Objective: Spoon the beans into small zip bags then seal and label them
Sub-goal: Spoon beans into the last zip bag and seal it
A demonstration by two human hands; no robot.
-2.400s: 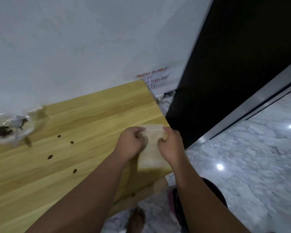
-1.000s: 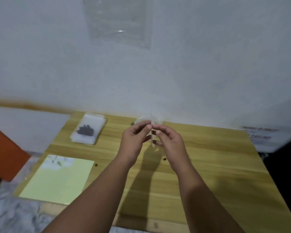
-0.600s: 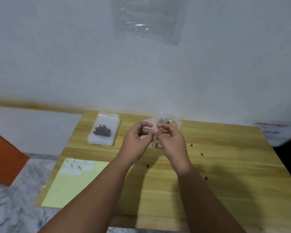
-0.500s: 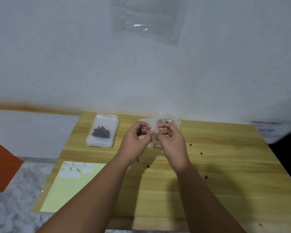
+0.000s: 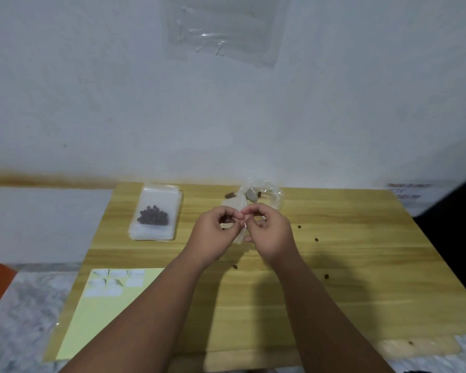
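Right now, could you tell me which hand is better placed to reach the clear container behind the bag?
Probably the right. The right hand pinches the zip bag directly in front of the clear container; the left hand sits farther left, nearer the filled bags.

arms — both forearms (image 5: 151, 305) bare to the frame edge | left grip (image 5: 211, 232), right grip (image 5: 271, 234) — bare

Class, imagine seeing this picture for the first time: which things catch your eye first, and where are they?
At the middle of the table, the left hand and right hand pinch a small zip bag between them. A bag of beans lies back left, a yellow label sheet front left, and loose beans are scattered to the right.
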